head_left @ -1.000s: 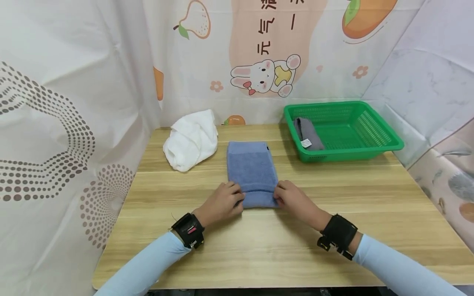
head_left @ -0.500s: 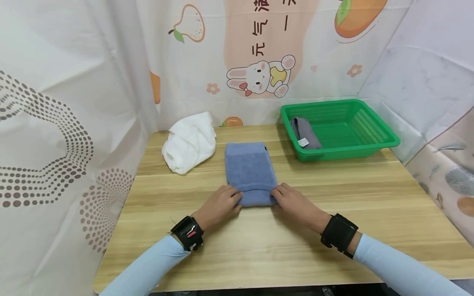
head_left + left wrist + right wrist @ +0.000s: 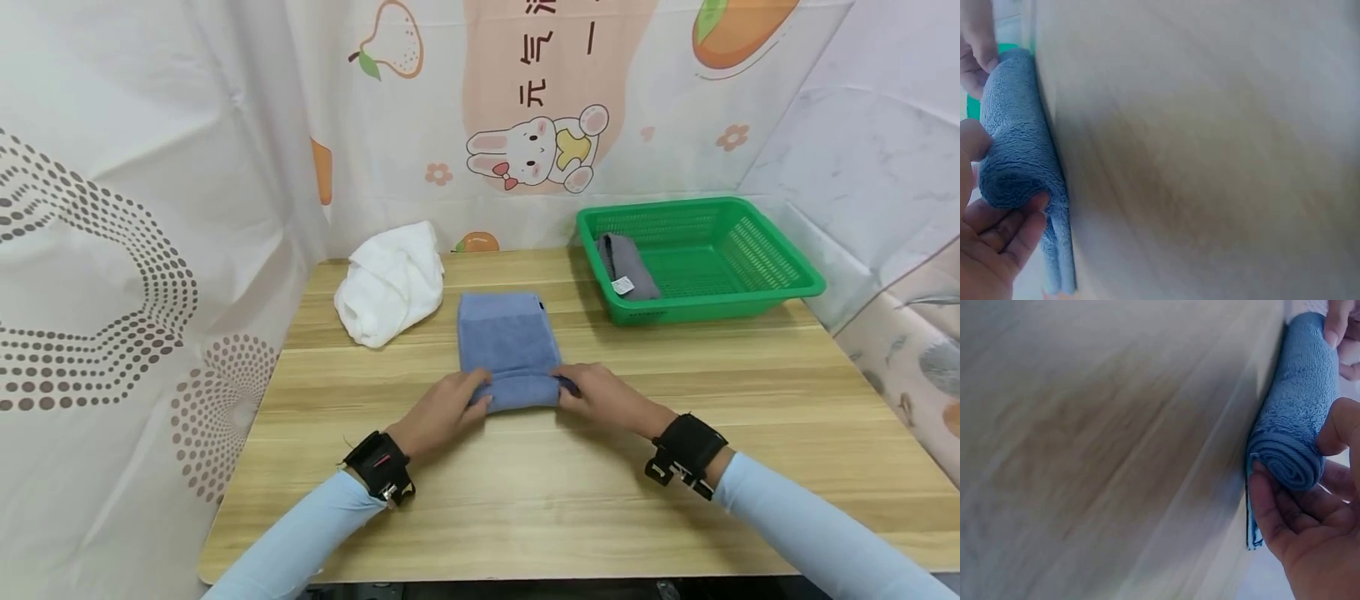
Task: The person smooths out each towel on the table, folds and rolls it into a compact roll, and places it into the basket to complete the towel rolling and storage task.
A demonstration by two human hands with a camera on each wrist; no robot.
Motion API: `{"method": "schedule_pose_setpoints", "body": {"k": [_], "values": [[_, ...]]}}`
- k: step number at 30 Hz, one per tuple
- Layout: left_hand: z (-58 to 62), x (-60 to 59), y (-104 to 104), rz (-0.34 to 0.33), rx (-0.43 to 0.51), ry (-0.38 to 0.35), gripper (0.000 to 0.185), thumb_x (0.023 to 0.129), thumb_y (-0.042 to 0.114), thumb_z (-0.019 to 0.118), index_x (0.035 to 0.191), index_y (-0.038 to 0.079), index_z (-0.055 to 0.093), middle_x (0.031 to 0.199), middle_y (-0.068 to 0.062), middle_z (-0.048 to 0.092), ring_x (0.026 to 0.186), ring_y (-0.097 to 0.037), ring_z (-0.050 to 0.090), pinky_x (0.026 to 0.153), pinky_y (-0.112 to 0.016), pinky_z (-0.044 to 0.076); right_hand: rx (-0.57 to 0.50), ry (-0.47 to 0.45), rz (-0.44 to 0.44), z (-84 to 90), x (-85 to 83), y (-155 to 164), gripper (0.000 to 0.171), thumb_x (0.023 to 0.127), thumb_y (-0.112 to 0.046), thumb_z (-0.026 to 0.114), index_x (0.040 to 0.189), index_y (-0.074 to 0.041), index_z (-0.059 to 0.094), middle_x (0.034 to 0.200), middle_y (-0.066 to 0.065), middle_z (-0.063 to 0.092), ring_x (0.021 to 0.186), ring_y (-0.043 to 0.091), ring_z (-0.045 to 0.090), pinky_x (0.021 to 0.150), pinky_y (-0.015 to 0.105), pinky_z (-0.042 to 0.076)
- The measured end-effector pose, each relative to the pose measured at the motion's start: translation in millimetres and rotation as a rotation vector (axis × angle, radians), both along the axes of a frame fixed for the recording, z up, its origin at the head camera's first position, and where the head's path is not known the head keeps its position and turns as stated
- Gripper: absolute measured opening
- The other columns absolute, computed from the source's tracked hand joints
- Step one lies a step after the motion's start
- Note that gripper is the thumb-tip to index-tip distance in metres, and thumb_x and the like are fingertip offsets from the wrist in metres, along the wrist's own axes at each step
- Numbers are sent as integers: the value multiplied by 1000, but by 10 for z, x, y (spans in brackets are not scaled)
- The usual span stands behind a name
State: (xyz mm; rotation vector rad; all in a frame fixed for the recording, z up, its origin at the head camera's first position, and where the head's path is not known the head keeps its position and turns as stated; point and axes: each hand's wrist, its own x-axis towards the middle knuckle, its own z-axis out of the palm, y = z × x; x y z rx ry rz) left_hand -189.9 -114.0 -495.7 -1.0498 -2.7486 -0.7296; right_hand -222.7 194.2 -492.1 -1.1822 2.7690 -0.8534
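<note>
A blue towel (image 3: 508,343) lies folded into a long strip in the middle of the wooden table (image 3: 525,492), its near end rolled up into a short roll (image 3: 519,392). My left hand (image 3: 442,410) grips the roll's left end, thumb over it and fingers under; the left wrist view shows the same roll (image 3: 1017,156) in that hand (image 3: 991,231). My right hand (image 3: 600,396) grips the right end in the same way, and the right wrist view shows the roll's spiral end (image 3: 1291,456) between thumb and fingers (image 3: 1285,512).
A crumpled white towel (image 3: 390,283) lies at the back left of the table. A green plastic basket (image 3: 750,292) at the back right holds a rolled grey towel (image 3: 627,268). Printed curtains close in the left and back sides.
Both hands have rolled the towel's near end further away from me; the roll is thicker and sits higher up the strip, and the flat part is shorter.
</note>
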Motion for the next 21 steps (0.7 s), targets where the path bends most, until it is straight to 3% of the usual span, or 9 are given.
{"method": "schedule_pose_setpoints", "body": {"k": [2,6,8,11,13,17,21], "values": [[-1,-27,-5,19,34,-49,23,106,23,59,127,13,60,93,1,64,79,-11,58,70,-29,51,-42,-114,-27,3,-38,12,28,95,-3,60,122,-3,65,83,-1,64,68,7,52,64,28,46],[12,-85,-12,62,63,-120,16,105,25,61,119,16,64,96,2,68,83,-13,61,75,-32,52,-80,-242,-67,18,-102,12,21,97,-5,59,117,-9,61,73,-6,54,62,8,46,60,26,41],[19,-99,-17,75,55,-90,10,103,23,64,110,16,66,97,1,69,87,-17,61,77,-35,51,-85,-263,-74,36,-117,-4,18,99,-6,58,117,-9,62,77,-4,58,65,10,50,62,28,43],[17,-112,-1,83,13,27,7,100,21,69,94,17,66,95,0,64,89,-20,56,76,-36,47,-85,-260,-83,39,-131,-20,16,101,-7,56,115,-9,63,76,-2,58,65,12,49,61,29,43],[16,-118,20,77,-2,113,10,99,19,70,90,17,66,94,-1,59,88,-21,52,73,-35,44,-73,-202,-88,21,-139,-29,14,100,-7,58,113,-9,64,80,-1,58,68,11,48,62,29,42],[15,-112,63,57,-27,247,9,98,15,71,91,15,67,99,-1,61,91,-22,52,72,-35,44,-56,24,-108,-17,-158,-60,10,93,-3,70,99,-10,67,89,3,54,77,16,45,68,32,41],[2,-74,68,40,-155,361,4,100,12,67,104,12,67,101,-2,61,91,-22,54,71,-35,44,-59,232,-54,-31,-158,-106,19,84,5,77,87,-10,66,89,5,55,83,22,52,72,36,48]]}}
